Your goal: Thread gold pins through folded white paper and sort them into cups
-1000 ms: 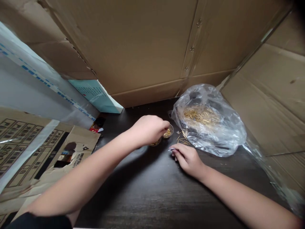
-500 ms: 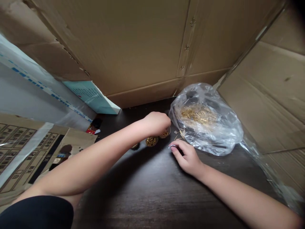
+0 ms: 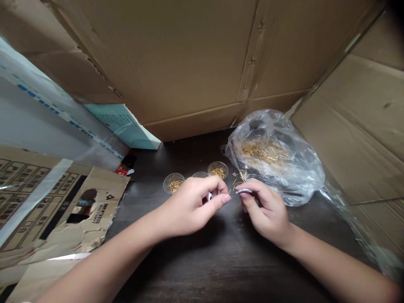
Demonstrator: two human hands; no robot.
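My left hand (image 3: 200, 204) is closed in a pinch over the dark table, thumb against forefinger; a tiny gold sliver shows by the fingertips, but whether it is held I cannot make out. Just to its right, my right hand (image 3: 268, 208) pinches a small, thin silvery piece (image 3: 244, 191) between thumb and fingers. Loose gold pins (image 3: 243, 175) lie on the table beyond the right fingertips. Behind the left hand stand a clear cup (image 3: 217, 170) of gold pieces, a second cup (image 3: 200, 174) mostly hidden by the hand, and a third cup (image 3: 173, 184) of gold pieces.
A crumpled clear plastic bag (image 3: 303, 168) with many gold pins lies at the back right. Cardboard walls (image 3: 189, 63) rise behind and to the right. A pale blue box (image 3: 123, 126) stands at the back left, and a torn printed carton (image 3: 59, 202) lies at the left.
My left hand has come back from the cups toward me, beside my right hand, uncovering the cups. My right hand has shifted slightly right, still pinching the silvery piece.
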